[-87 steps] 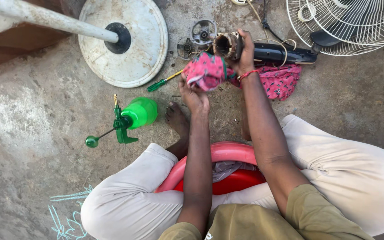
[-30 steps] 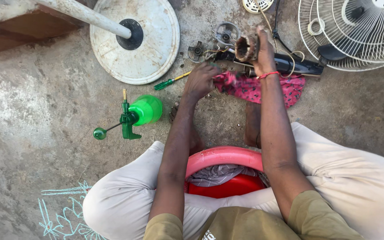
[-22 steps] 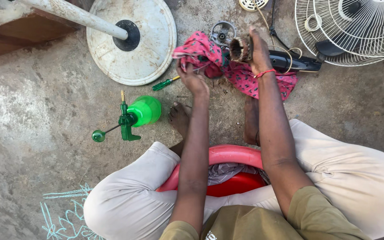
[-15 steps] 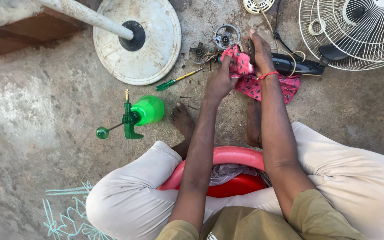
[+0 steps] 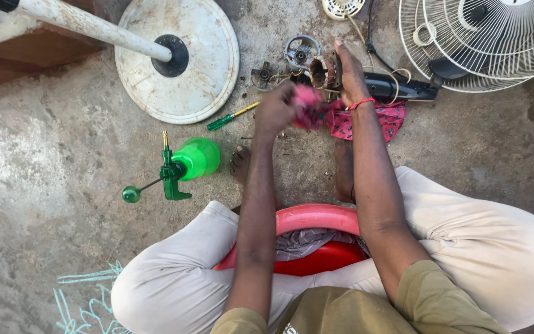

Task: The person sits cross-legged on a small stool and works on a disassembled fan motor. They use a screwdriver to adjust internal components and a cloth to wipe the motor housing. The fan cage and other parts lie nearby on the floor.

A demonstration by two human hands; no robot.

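Rough grey concrete floor (image 5: 44,154). Far left – glossy green plastic spray bottle (image 5: 183,166) lying on its side; above it a round white fan base (image 5: 180,59), scuffed, with pole. Thin green-handled screwdriver (image 5: 230,117) next. Left hand (image 5: 279,108) closed around a bunched pink cloth (image 5: 309,106), pressed against a rusty cylindrical motor part (image 5: 324,71). Right hand (image 5: 348,71) – fingers extended, cupped on the motor's side. Far right: white wire fan grille (image 5: 495,37).
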